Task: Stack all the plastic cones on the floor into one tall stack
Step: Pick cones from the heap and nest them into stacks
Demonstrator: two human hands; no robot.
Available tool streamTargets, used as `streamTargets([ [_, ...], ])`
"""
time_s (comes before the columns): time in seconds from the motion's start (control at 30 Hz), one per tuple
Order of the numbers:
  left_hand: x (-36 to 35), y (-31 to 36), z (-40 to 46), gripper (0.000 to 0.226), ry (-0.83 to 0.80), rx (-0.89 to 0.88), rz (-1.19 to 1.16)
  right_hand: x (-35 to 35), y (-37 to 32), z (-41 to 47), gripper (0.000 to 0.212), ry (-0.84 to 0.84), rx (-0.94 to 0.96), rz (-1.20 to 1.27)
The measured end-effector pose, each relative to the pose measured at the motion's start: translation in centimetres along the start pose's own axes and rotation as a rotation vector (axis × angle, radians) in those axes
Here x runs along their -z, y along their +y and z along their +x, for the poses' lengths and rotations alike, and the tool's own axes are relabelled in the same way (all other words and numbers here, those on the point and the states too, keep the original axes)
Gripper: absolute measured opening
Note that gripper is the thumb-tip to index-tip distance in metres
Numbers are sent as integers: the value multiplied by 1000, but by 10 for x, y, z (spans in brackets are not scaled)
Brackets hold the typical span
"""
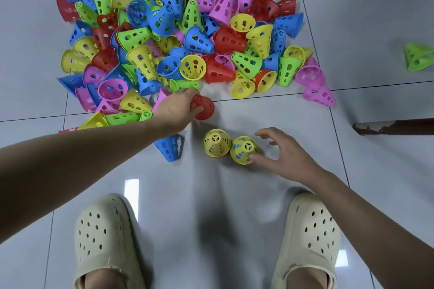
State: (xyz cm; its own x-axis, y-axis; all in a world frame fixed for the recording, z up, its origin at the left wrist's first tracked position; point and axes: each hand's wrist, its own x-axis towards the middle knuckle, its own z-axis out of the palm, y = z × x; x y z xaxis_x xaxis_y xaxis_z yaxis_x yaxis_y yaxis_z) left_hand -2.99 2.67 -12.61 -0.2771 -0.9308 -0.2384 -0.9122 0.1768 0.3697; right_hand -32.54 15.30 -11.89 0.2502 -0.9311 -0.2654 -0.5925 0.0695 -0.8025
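Two short yellow stacks (216, 142) stand upright, touching, at frame centre, set apart from the pile (178, 30) filling the upper half, likely as the tower's base. The right hand (284, 155), fingers spread and loose, holds nothing; its thumb touches the right-hand stack, probably to steady it. The left hand (178, 108) grips a red cone (203, 107) at the pile's edge, seemingly the next piece.
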Motion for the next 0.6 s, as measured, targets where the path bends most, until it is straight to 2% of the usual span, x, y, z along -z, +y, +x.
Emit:
streamTargets([
  [0.1, 14, 6, -12, 43, 44, -88, -58, 14, 13, 2, 57, 69, -16, -7],
  [0.27, 66, 34, -35, 50, 32, -395, -130, 50, 54, 19, 33, 413, -96, -168],
  [0.4, 79, 47, -55, 44, -2, -559, -39, 81, 78, 35, 41, 618, -111, -335],
  [0.47, 68, 46, -62, 46, -69, -626, 33, 94, 86, 46, 58, 600, -154, -373],
  [0.6, 34, 34, -69, 45, -126, -649, 125, 102, 99, 68, 85, 405, -368, -290],
])
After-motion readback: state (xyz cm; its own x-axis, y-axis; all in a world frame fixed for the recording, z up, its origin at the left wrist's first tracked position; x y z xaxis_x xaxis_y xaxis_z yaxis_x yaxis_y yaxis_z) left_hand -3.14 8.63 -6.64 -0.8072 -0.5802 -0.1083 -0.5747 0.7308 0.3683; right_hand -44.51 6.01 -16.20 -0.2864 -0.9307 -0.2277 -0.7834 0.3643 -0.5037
